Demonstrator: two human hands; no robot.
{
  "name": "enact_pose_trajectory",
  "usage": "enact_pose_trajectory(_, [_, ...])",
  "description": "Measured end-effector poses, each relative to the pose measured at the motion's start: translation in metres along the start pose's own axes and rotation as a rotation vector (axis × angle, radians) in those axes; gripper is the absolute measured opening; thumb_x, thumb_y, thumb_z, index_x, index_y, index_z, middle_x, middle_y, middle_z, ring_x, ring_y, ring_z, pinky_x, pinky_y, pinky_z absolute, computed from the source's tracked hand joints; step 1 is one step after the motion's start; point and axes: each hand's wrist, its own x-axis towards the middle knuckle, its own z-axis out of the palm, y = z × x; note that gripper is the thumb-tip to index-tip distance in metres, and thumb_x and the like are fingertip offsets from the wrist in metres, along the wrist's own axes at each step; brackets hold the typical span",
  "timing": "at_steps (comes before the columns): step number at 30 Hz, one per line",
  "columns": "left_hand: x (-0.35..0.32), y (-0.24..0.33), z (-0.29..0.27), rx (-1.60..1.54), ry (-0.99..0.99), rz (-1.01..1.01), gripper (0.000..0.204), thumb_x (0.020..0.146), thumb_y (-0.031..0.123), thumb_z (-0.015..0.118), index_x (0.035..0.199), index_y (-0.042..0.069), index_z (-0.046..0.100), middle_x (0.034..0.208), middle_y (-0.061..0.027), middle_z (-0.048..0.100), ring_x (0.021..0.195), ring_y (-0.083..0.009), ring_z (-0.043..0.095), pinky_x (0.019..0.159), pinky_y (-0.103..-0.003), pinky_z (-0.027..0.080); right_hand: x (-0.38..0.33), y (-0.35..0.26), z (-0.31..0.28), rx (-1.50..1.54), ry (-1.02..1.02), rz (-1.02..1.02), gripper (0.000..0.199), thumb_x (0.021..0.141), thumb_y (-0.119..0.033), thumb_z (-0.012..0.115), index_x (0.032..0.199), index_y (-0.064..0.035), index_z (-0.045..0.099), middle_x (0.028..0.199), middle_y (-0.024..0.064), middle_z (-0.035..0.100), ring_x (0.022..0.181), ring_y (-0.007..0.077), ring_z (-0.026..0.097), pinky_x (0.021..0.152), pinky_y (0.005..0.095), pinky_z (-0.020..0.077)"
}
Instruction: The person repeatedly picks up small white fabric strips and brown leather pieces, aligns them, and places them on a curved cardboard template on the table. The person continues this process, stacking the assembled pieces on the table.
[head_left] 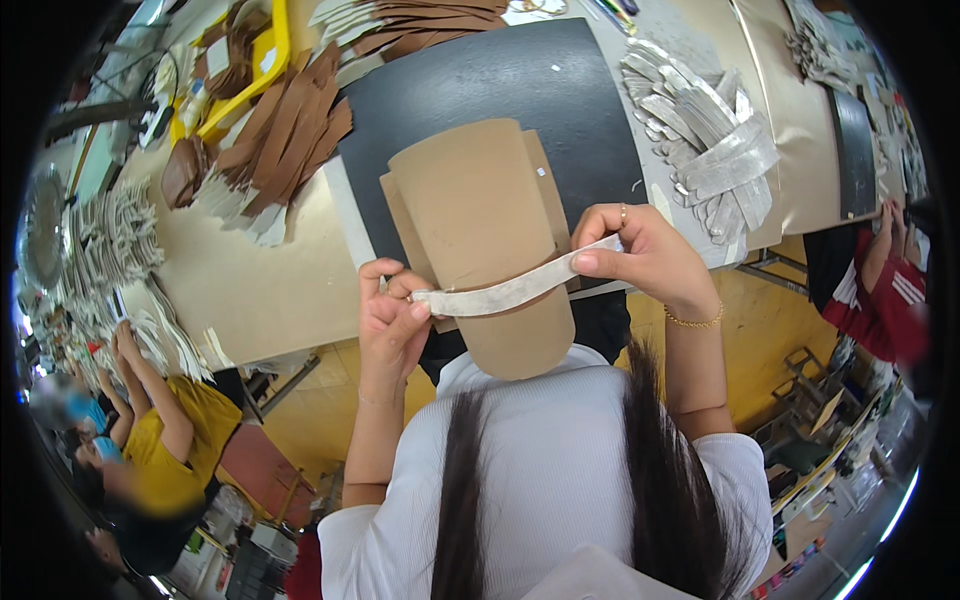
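A whitish-grey curved strip (505, 294) is stretched between my two hands, above a tan cardboard form (475, 205). My left hand (392, 318) pinches the strip's left end between thumb and fingers. At the other end, my right hand (640, 252) grips it the same way, slightly higher up. The form has a rounded lower end that reaches past the table edge toward my body, and a second tan board (540, 175) shows along its sides. Underneath lies a black mat (575, 85).
Grey-white strips (715, 150) are heaped right of the mat. Brown strips (290, 130) lie to the left, near a yellow tray (245, 100), with more brown strips (430, 28) at the far edge. White strips (115, 235) are piled farther left. Other people sit at both sides.
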Motion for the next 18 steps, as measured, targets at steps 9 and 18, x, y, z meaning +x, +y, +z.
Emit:
enact_pose_trajectory(9, [0.000, 0.001, 0.008, 0.046, 0.084, -0.008, 0.051, 0.082, -0.006, 0.062, 0.122, 0.012, 0.036, 0.089, -0.0098, 0.058, 0.083, -0.0191, 0.059, 0.076, -0.033, 0.051, 0.004, 0.024, 0.000, 0.184, -0.040, -0.104, 0.021, 0.082, -0.021, 0.073, 0.078, -0.0025, 0.062, 0.079, 0.0002, 0.063, 0.073, 0.0048, 0.054, 0.065, 0.0203, 0.0442])
enact_pose_trajectory(18, [0.001, 0.001, 0.008, 0.062, 0.066, 0.001, 0.053, 0.082, -0.006, 0.062, 0.123, 0.013, 0.035, 0.099, -0.0106, 0.060, 0.095, -0.0201, 0.059, 0.086, -0.035, 0.049, 0.009, 0.034, 0.005, 0.098, 0.012, -0.155, 0.026, 0.080, -0.026, 0.075, 0.076, -0.0039, 0.062, 0.073, -0.0012, 0.060, 0.068, 0.0050, 0.051, 0.060, 0.0203, 0.0416])
